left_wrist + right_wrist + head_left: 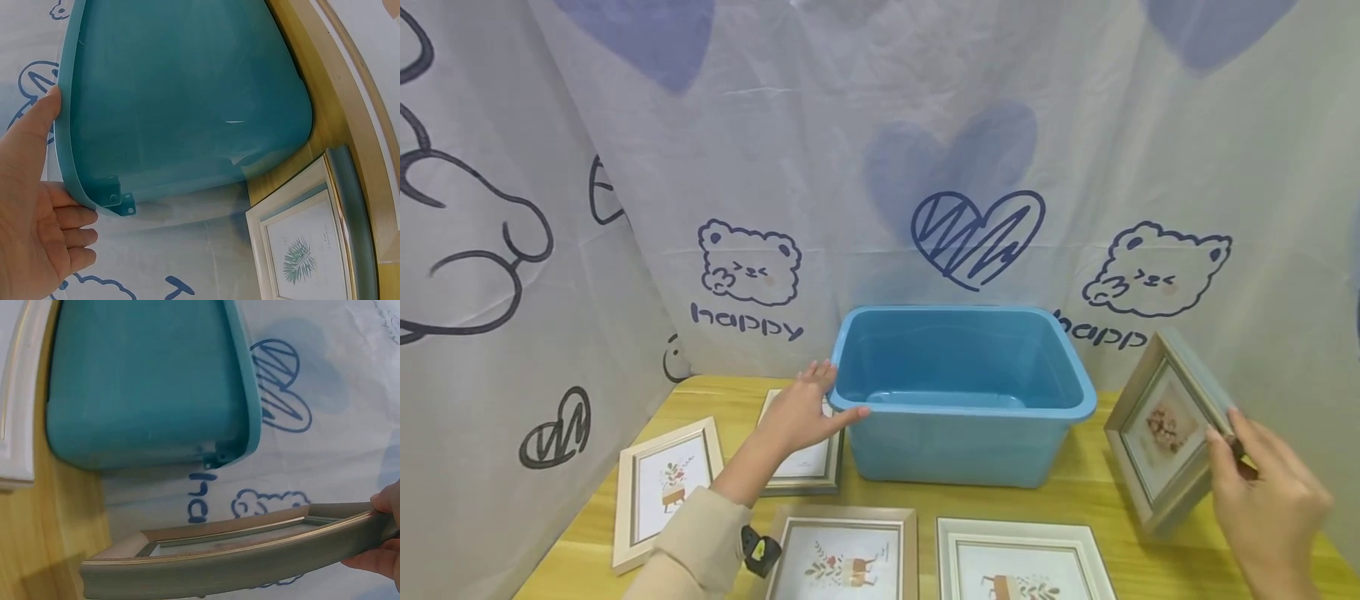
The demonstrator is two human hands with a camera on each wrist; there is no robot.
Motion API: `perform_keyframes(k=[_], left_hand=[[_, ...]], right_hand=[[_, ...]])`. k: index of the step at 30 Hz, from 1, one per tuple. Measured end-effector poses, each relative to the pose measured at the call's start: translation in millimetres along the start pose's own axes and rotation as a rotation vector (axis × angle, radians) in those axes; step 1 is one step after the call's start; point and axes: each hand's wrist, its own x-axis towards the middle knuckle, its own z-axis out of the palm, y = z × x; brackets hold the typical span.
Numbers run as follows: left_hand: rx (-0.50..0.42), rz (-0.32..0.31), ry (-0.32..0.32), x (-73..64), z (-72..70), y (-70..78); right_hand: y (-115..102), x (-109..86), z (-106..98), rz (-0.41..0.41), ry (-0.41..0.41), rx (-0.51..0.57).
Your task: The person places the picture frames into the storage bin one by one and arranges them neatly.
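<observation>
While right hand (1270, 492) grips frame (1163, 429), left (807, 412) touches bin (951, 446).

A pale cloth (835, 167) printed with blue hearts (978, 240), outlined bears (750, 262) and lettering (747, 321) hangs along the far and left sides of a yellow wood-grain counter (1075, 493).

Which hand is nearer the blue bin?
Left. The left hand touches the blue bin at its rim; the right hand holds a picture frame apart, right of the bin.
</observation>
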Motion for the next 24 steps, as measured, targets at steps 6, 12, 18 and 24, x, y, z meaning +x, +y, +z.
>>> perform_keyframes(k=[6, 12, 18, 24], left_hand=[[-0.008, 0.002, 0.004, -0.2, -1.0, 0.5], [-0.020, 0.001, 0.004, -0.5, -1.1, 0.5], [-0.020, 0.002, 0.006, 0.1, 0.6, -0.6], [-0.024, -0.003, 0.010, -1.3, 2.7, -0.7]], right_hand=[[-15.0, 6.4, 6.6, 0.015, 0.105, 0.048], [-29.7, 12.6, 15.7, 0.031, 0.229, 0.077], [-39.6, 16.4, 23.1, 0.042, 0.296, 0.086], [-44.8, 17.4, 27.9, 0.036, 0.348, 0.093]])
